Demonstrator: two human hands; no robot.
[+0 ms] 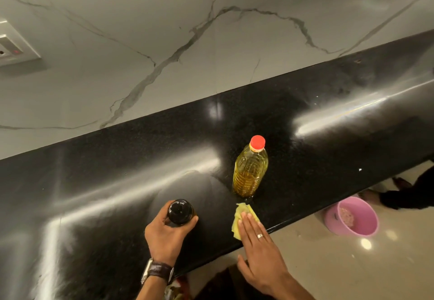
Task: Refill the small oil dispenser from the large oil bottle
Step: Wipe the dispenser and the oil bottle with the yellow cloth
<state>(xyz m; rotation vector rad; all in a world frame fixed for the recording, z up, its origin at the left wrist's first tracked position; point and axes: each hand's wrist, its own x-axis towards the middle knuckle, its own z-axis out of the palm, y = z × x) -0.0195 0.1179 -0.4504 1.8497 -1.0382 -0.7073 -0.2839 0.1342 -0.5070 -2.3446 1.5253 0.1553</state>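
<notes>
His left hand [164,231] grips the small dark dispenser [180,211] on the black counter [117,182] while his right hand [260,250], fingers [246,223] flat, presses a yellow cloth [239,214] just before the capped oil bottle [250,170]; he'd best wipe toward himself.

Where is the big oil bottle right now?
The large oil bottle stands upright, red cap on, on the black counter, just beyond the yellow cloth under the right hand.

Glossy black counter [328,121]; veined marble wall [164,29]; pale floor [352,264]; pink bucket [357,229].
</notes>
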